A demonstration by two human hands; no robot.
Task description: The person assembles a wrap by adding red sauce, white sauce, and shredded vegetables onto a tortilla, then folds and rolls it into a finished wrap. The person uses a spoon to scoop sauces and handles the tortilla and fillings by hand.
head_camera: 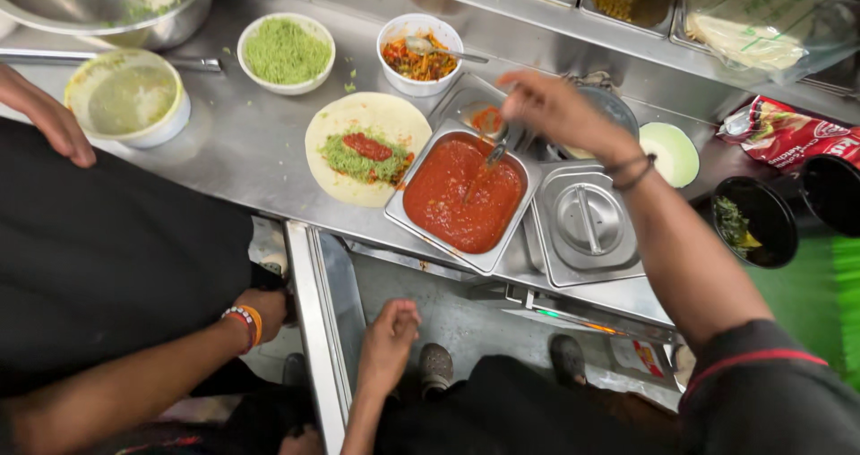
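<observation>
Right hand point(551, 110) gripping 1 spoon point(488, 137) over 1 red sauce pan point(461, 195), left hand point(390, 330) loosely curled, empty, 1 tortilla point(367, 146).

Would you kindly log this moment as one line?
right hand: holds spoon over red sauce pan | left hand: empty, below counter | tortilla: open, sauced

One head-worn camera looks steeply down from above onto a steel counter point(242, 150). It sits close, the floor point(448, 312) showing beneath. No second view exists.

Steel counter point(242, 150) carries a tortilla point(367, 148), red sauce pan point(463, 195), bowls and lidded container point(582, 223)
</observation>
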